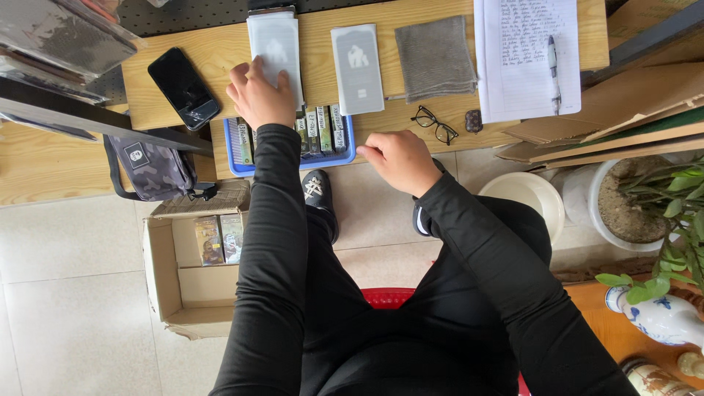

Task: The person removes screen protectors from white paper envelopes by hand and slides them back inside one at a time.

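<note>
My left hand (258,95) rests on a flat white packet (276,48) lying on the wooden table (323,29), fingers pressed on its lower left edge. A second, greyer flat packet (357,68) lies just to the right of it. My right hand (400,160) hovers loosely curled at the table's front edge, holding nothing that I can see. Under my left wrist sits a blue tray (238,165) holding several small upright boxes (323,130).
A black phone (183,88) lies left of the packets. A grey cloth (435,57), glasses (434,125), a written sheet (524,55) with a pen (554,70) lie right. On the floor: an open cardboard box (187,293), a camouflage bag (154,169), potted plants (645,198).
</note>
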